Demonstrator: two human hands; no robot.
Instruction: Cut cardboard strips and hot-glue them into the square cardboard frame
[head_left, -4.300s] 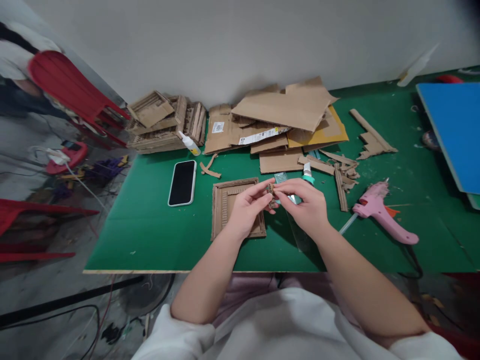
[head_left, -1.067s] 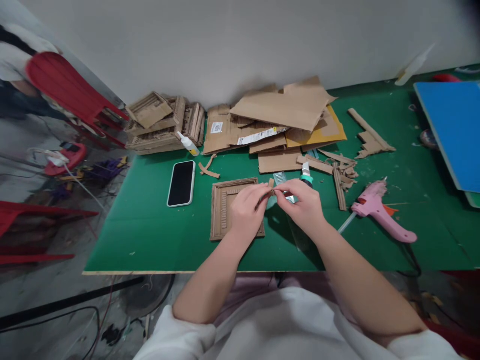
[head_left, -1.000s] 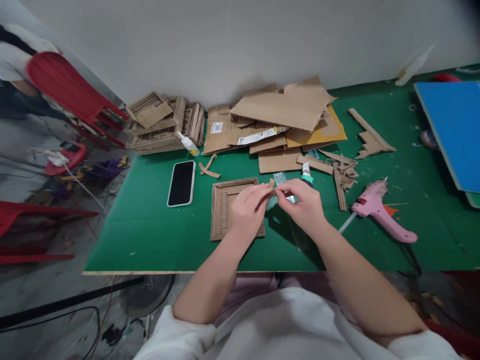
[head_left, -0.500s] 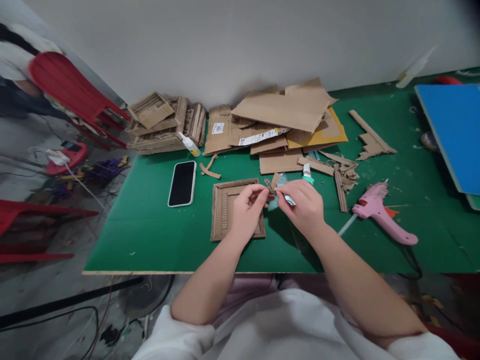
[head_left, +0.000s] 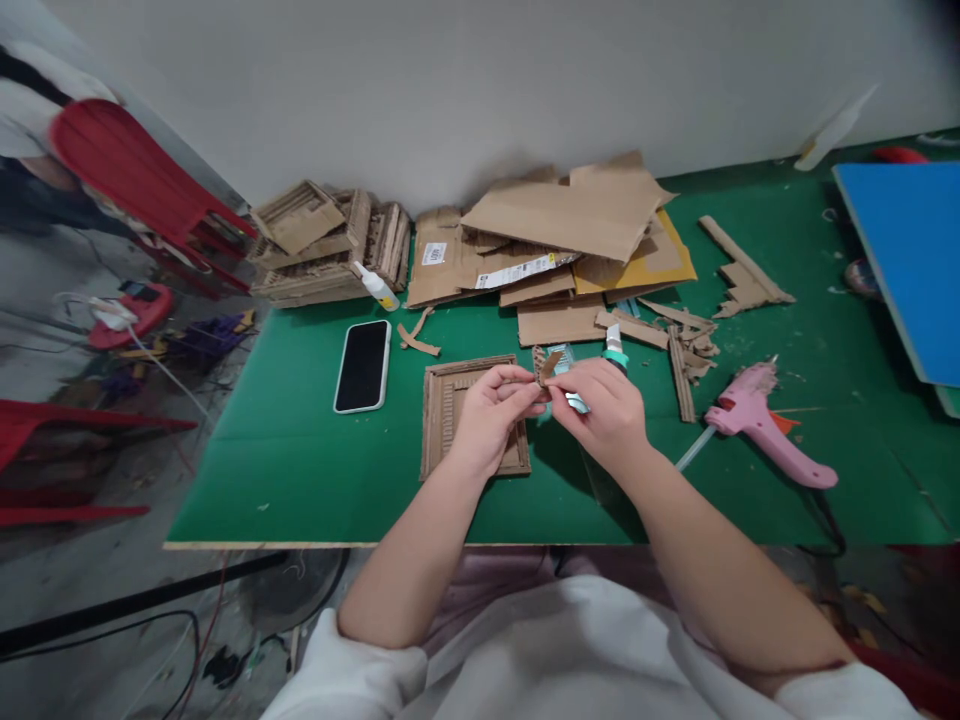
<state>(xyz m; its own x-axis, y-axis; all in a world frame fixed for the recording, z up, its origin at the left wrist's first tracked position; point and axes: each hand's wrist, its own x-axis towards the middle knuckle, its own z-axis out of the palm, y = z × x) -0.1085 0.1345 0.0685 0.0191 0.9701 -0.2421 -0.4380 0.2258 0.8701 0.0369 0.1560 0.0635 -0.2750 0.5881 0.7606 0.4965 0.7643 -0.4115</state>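
Note:
Between the fingertips of my left hand (head_left: 495,415) and my right hand (head_left: 604,410) is a small cardboard strip (head_left: 551,365), pinched by both. Its upper end sticks up with corrugation showing. A square cardboard frame (head_left: 429,425) with a ridged inner strip lies flat on the green table, partly under my left hand. Behind my right hand a utility knife (head_left: 614,345) shows its teal part, the rest hidden by the fingers. Cardboard scraps (head_left: 682,370) lie right of the knife.
Stacked cardboard frames (head_left: 330,250), a glue bottle (head_left: 379,287) and a phone (head_left: 362,367) are left. Cardboard sheets (head_left: 559,225) lie behind. A pink glue gun (head_left: 772,430) and blue board (head_left: 911,260) are right. A person (head_left: 30,130) sits far left.
The cardboard strip has turned between my fingers, and its upper parts stand at a different angle. My hands have shifted only slightly and still pinch it.

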